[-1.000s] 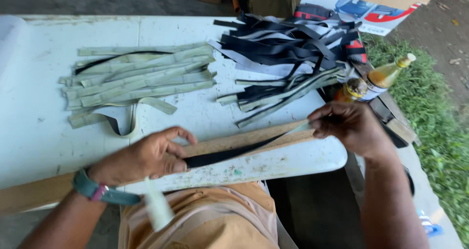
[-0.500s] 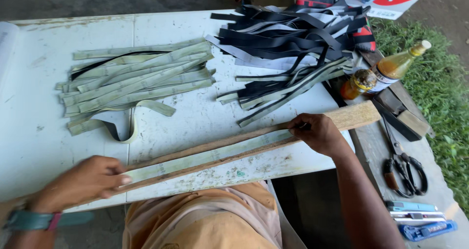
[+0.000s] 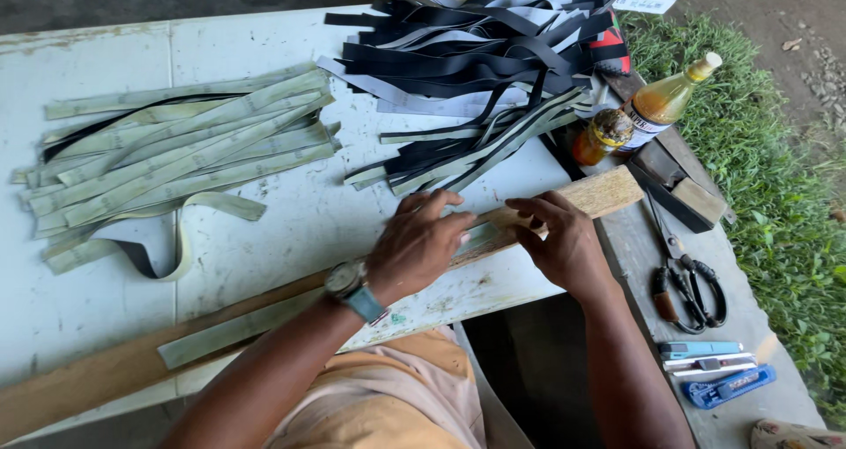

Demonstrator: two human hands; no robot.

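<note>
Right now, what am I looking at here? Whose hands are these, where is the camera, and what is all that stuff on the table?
A person wears the camera on their head, so you look down at their own two hands. The left hand, with a wristwatch, and the right hand both press on a pale green strip laid along a long wooden board on a white table. Behind lie a pile of green strips and a pile of black strips. To the right are two bottles, scissors and blue cutters.

Bare forearms, no sleeves; a wristwatch point(image 3: 351, 289) with teal strap circles the left wrist; peach-orange garment point(image 3: 388, 405) at six o'clock.
</note>
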